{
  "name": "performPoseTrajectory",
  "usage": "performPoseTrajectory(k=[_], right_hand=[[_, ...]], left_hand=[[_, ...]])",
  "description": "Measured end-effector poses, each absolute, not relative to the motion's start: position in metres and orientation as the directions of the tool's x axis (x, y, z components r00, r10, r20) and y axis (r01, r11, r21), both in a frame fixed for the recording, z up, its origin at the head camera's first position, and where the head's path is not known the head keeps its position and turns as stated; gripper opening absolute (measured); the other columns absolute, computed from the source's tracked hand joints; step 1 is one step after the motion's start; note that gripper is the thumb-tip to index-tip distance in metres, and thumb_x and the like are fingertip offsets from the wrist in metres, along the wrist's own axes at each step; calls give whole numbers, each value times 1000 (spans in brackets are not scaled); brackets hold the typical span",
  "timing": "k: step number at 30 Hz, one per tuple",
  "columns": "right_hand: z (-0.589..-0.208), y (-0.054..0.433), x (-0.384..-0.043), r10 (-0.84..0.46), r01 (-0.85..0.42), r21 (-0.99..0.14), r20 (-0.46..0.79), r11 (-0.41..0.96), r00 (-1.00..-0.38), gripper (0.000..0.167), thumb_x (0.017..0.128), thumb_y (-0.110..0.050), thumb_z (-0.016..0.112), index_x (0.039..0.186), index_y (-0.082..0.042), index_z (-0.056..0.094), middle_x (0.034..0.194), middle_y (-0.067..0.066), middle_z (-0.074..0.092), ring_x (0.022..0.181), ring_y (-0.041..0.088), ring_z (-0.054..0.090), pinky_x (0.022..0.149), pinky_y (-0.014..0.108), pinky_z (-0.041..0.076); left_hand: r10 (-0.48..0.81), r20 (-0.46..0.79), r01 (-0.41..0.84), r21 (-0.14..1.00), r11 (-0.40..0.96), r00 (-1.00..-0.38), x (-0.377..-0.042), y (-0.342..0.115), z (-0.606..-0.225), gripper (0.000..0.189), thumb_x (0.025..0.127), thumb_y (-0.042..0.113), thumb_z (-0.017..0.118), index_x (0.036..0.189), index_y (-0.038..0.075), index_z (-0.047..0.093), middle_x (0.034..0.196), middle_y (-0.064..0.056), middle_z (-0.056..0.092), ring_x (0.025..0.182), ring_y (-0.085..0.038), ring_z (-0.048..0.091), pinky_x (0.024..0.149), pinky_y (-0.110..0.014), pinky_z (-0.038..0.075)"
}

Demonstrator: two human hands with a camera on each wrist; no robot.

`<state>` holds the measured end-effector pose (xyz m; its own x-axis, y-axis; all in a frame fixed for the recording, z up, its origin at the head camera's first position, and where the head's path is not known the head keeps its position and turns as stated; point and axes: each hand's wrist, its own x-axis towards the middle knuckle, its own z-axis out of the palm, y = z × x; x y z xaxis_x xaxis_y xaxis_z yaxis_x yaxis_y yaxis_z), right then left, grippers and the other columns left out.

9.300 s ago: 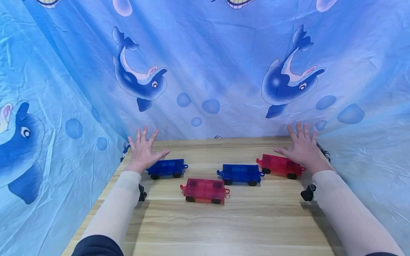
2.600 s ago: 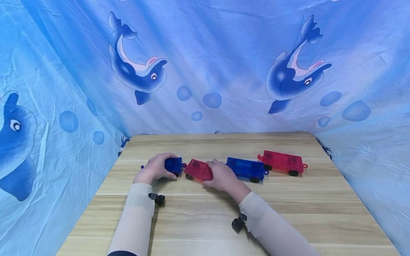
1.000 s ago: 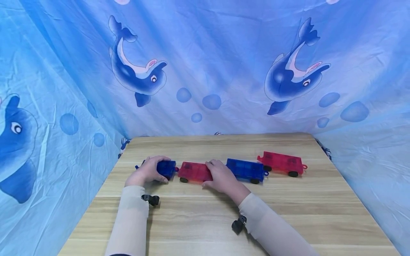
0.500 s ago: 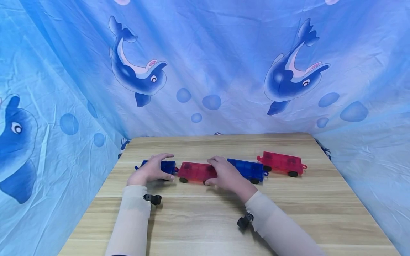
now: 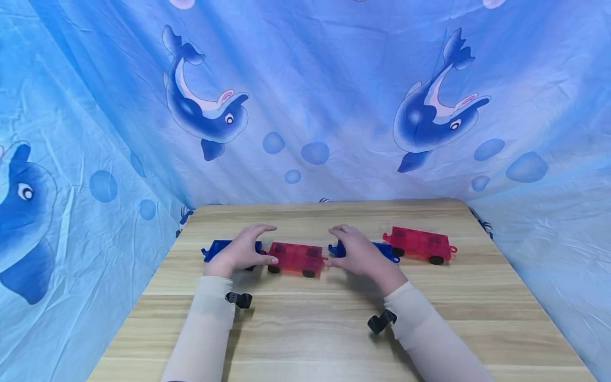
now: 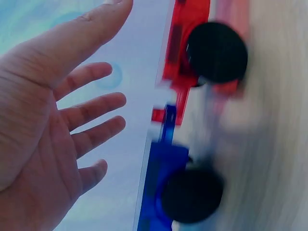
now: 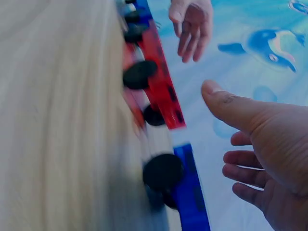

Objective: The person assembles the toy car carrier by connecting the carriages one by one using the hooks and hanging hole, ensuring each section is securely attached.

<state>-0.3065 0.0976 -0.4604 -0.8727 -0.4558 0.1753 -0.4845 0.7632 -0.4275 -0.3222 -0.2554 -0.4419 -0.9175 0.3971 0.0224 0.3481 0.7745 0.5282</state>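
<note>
"Red middle wagon [image 5: 294, 258]: where do we have it?"

"On the tabletop [image 5: 305, 329], between the left blue wagon [image 5: 219, 246] and the right blue wagon [image 5: 383, 248]. Our left wrist view shows its hook [image 6: 181, 103] meeting the left blue wagon's ring [image 6: 168, 122]; blur leaves us unsure how deeply it sits."

"And our hands?"

"Both released, grasping nothing. Our left hand [image 5: 243, 249] hangs by the left blue wagon, fingers and thumb apart; our right hand [image 5: 359, 253] is just as loose, near the gap at the other end."

"What could go wrong from here?"

"Lifting one wagon might unhook a shallow joint. Our right hand, so near, could nudge things askew, since the wheels [image 5: 273, 269] probably roll freely. And the far red wagon [image 5: 420, 244] sits angled just beside the right blue wagon, so shifting one could bump the other."
</note>
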Motion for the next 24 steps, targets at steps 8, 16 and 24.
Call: performPoseTrajectory(k=[8,16,24], right_hand=[[-461,123,-315,-404,-408,-433,106,803,-908,98,84,-50,87,162,-12,40,163,14,40,150,39,37,114,60,40],[-463,136,-319,-400,-389,-416,64,822,-914,102,83,-50,88,163,-9,39,164,18,38,150,42,35,116,60,38],[-466,142,-324,-414,-395,-397,41,828,-909,102,82,-49,89,161,-5,40,162,21,40,148,45,38,116,62,36]], left_hand=[[473,40,428,497,755,-880,-322,-224,-450,85,84,45,90,156,26,50,161,-3,44,148,-36,36,113,-61,40],[503,37,460,466,756,-864,-319,-200,-454,86,79,45,93,153,27,53,154,0,50,141,-30,43,109,-53,47],[511,4,459,446,768,-859,-317,-180,-455,95,75,49,94,156,29,50,156,1,49,148,-39,37,115,-68,32]])
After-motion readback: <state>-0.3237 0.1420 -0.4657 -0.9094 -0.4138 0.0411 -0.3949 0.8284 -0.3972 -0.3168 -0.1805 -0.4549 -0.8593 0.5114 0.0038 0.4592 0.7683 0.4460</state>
